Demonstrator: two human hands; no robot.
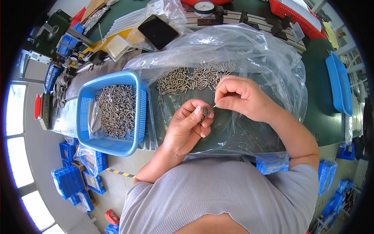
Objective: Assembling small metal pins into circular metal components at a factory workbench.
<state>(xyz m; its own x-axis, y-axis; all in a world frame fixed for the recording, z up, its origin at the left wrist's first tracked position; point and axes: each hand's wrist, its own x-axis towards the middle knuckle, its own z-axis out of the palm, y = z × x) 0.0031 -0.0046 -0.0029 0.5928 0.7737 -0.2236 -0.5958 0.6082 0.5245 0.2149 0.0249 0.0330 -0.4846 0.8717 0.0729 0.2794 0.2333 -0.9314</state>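
Note:
My left hand (186,125) is closed around a small round metal part (206,111) with a ring-shaped end, held between thumb and fingers. More small pins seem to lie in that palm, but the fingers partly hide them. Just to the right, my right hand (243,97) pinches a thin metal pin (214,105) between thumb and forefinger, its tip pointing toward the round part, apart from it. Beyond both hands a pile of small metal pins (175,80) lies on a clear plastic sheet (249,50).
A blue plastic basket (141,117) full of small metal pins stands at my left. Farther back lie a black phone (158,32), a dial gauge (204,7) on a metal rail and a red basket (298,18). A blue tray (338,84) sits at the right edge.

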